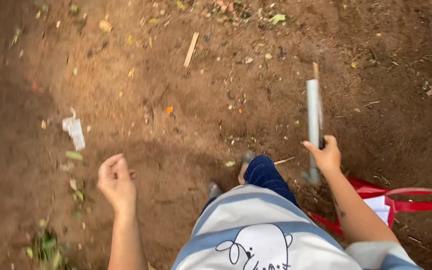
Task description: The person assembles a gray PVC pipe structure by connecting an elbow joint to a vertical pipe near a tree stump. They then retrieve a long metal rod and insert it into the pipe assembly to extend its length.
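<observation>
One long grey tool (314, 117) is in the right hand (326, 156), and it is the only tool I can count here. The fingers are closed around its lower part, near the bottom end, and the shaft goes up and away from the hand over the brown soil (186, 100). It looks like a stiff bar or blade with a pale wooden piece at the far tip; the picture is blurred, so I cannot tell exactly what kind it is. I judge it rigid and rather heavy at the far end, so a firm grip low on the shaft, as now, seems right; a smooth metal surface may slip in a sweaty palm.

The left hand (117, 181) is empty, with fingers loosely curled and half open, touching nothing. Two white scraps lie on the ground beyond and to the left of it. One thin wooden stick (191, 49) lies far ahead. One red basket (401, 200) sits just beside the right forearm, with white paper inside
</observation>
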